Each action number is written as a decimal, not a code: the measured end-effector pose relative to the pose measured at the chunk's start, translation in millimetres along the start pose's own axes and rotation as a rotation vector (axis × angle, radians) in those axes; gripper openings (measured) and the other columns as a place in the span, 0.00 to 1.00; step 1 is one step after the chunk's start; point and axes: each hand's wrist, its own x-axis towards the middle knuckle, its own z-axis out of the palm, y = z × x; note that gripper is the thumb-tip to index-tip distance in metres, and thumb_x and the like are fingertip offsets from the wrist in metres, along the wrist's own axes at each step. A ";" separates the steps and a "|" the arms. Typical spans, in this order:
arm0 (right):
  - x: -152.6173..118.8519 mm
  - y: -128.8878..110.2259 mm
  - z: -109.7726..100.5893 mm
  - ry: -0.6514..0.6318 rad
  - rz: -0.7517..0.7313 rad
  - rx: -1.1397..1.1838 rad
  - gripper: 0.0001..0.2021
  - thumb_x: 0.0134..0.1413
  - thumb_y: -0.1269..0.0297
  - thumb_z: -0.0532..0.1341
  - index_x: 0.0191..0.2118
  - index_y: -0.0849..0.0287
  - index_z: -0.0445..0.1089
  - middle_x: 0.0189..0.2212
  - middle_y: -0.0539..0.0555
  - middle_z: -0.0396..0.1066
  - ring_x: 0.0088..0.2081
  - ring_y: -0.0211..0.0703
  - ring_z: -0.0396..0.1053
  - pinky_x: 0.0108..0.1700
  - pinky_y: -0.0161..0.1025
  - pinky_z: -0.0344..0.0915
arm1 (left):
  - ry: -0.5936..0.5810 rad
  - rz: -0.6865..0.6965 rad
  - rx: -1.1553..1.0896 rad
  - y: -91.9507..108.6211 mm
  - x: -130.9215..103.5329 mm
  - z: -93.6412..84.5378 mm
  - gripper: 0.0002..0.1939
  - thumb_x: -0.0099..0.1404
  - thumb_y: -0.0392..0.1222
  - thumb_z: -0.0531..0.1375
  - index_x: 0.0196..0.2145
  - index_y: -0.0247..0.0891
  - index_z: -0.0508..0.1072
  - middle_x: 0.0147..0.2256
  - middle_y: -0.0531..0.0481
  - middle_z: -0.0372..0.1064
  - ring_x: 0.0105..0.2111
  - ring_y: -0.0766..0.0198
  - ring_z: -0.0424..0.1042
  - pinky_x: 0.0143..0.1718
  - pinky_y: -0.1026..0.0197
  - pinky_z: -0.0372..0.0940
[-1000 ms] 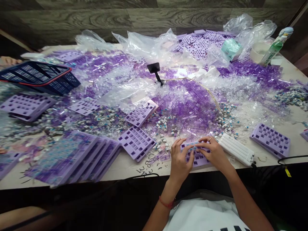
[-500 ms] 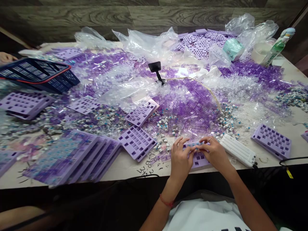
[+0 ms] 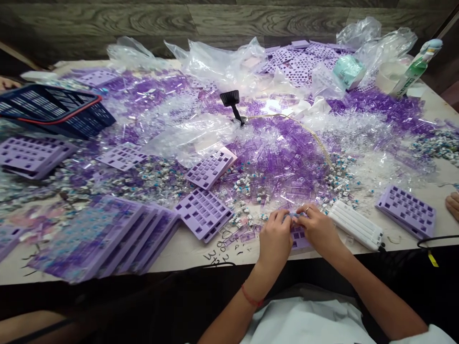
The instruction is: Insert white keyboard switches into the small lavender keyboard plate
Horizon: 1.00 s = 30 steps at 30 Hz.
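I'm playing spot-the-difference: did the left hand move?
Yes. The left hand shifted slightly right, away from the purple plates lying to its left.

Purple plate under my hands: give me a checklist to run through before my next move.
1. Both hands at the plate: ok, left hand and right hand meet over it.
2. Parts under the fingertips seated straight: cannot tell, fingers cover them.
3. Loose switches nearby: ok, scattered just beyond the right hand.
4. Free space right of the plate: not ok, a white ridged bar lies close.
5. Other person's hand out of the way: ok, at the right edge.
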 end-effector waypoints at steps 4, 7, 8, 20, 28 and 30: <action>-3.4 -7.1 0.1 -0.004 -0.062 -0.095 0.12 0.64 0.77 0.59 0.38 0.56 0.77 0.40 0.58 0.77 0.45 0.48 0.73 0.37 0.40 0.74 | -0.023 0.028 0.045 2.2 -0.9 1.5 0.11 0.67 0.26 0.57 0.35 0.41 0.73 0.43 0.46 0.77 0.46 0.54 0.74 0.36 0.56 0.74; -8.0 -14.0 2.8 -0.028 -0.128 -0.166 0.12 0.63 0.79 0.59 0.43 0.60 0.77 0.41 0.61 0.78 0.46 0.52 0.73 0.42 0.44 0.77 | -0.019 0.061 0.055 1.0 -3.8 5.1 0.10 0.67 0.26 0.58 0.37 0.40 0.74 0.44 0.45 0.77 0.48 0.53 0.75 0.40 0.56 0.75; -9.8 -15.9 3.9 -0.026 -0.142 -0.176 0.13 0.62 0.80 0.58 0.45 0.61 0.77 0.42 0.62 0.78 0.47 0.53 0.73 0.43 0.45 0.77 | -0.012 0.075 0.059 0.0 -5.5 6.7 0.10 0.67 0.26 0.59 0.39 0.39 0.74 0.45 0.45 0.78 0.48 0.53 0.75 0.42 0.56 0.75; -26.3 -24.6 11.1 -0.002 -0.100 -0.229 0.18 0.59 0.83 0.56 0.50 0.69 0.77 0.49 0.66 0.77 0.54 0.54 0.74 0.51 0.44 0.78 | -0.004 0.220 0.293 0.9 -22.9 17.4 0.15 0.71 0.31 0.56 0.53 0.32 0.76 0.54 0.41 0.77 0.56 0.45 0.74 0.55 0.44 0.72; -33.2 -26.9 27.8 -0.019 -0.063 -0.232 0.22 0.58 0.81 0.59 0.58 0.69 0.73 0.52 0.68 0.75 0.57 0.60 0.72 0.58 0.52 0.74 | -0.034 0.290 0.305 -4.7 -25.6 15.5 0.18 0.72 0.32 0.55 0.57 0.34 0.74 0.58 0.39 0.73 0.60 0.45 0.71 0.54 0.46 0.72; -34.6 -25.5 28.1 -0.015 -0.077 -0.227 0.21 0.58 0.81 0.59 0.57 0.70 0.74 0.52 0.68 0.76 0.57 0.59 0.71 0.57 0.51 0.74 | -0.026 0.295 0.312 -5.2 -26.0 14.7 0.19 0.72 0.32 0.54 0.57 0.34 0.74 0.58 0.41 0.73 0.60 0.44 0.71 0.55 0.46 0.72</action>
